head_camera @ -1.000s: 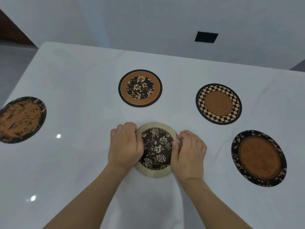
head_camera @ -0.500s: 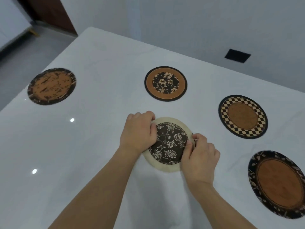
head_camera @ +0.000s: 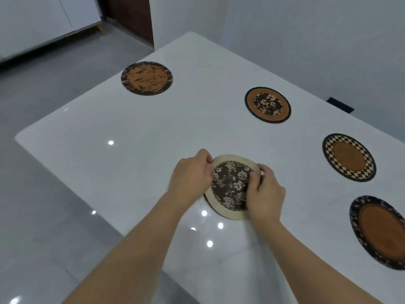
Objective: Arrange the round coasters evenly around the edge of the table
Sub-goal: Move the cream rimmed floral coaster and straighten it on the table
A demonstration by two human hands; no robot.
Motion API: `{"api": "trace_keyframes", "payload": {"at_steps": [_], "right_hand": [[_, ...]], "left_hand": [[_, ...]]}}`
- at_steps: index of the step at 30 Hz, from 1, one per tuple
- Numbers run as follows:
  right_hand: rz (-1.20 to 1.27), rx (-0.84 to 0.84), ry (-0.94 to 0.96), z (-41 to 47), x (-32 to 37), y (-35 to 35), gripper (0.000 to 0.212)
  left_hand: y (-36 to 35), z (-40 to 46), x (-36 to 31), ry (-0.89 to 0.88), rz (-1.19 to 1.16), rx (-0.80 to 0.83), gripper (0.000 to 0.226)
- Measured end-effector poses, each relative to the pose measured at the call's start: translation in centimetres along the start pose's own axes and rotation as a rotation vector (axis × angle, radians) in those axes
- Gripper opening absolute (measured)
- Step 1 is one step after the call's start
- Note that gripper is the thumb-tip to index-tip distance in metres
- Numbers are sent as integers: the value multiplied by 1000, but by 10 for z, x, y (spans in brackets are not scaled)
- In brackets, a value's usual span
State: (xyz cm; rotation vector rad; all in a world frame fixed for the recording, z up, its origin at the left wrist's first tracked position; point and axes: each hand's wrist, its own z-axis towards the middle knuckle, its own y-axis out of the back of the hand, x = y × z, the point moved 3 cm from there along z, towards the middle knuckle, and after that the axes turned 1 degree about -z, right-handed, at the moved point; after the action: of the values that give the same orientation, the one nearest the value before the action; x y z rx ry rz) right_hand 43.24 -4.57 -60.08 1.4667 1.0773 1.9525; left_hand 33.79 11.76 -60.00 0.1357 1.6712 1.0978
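Note:
A cream-rimmed coaster with a dark rose pattern (head_camera: pixel 230 185) is tilted just above the white table (head_camera: pixel 131 150), near its front edge. My left hand (head_camera: pixel 190 174) grips its left rim and my right hand (head_camera: pixel 264 189) grips its right rim. Four more round coasters lie flat: an orange and black one (head_camera: pixel 146 78) at the far left edge, an orange one with a floral centre (head_camera: pixel 267 105) at the back, a checker-rimmed one (head_camera: pixel 349 157) to the right, and a leaf-rimmed one (head_camera: pixel 381 232) at the near right, cut off by the frame.
Grey floor (head_camera: pixel 43 194) drops away to the left of and in front of the table. A white cabinet (head_camera: pixel 43 20) and a dark door (head_camera: pixel 133 16) stand at the back left. A small black rectangle (head_camera: pixel 340 105) shows on the floor beyond the far edge.
The view has swung left, so the table's left corner and floor now show. Both hands still hold the cream-rimmed coaster, which now sits nearer the front edge and looks lifted on one side.

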Motion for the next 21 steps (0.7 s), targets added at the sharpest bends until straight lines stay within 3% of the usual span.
{"api": "trace_keyframes", "payload": {"at_steps": [8, 13, 21], "right_hand": [[94, 261, 198, -72, 62, -34, 23], [9, 116, 234, -100, 64, -43, 18], [-32, 114, 202, -93, 59, -48, 9]], "left_hand": [[85, -74, 91, 142, -56, -70, 4], [98, -91, 106, 52, 54, -8, 2], [89, -75, 114, -42, 247, -20, 20]]}}
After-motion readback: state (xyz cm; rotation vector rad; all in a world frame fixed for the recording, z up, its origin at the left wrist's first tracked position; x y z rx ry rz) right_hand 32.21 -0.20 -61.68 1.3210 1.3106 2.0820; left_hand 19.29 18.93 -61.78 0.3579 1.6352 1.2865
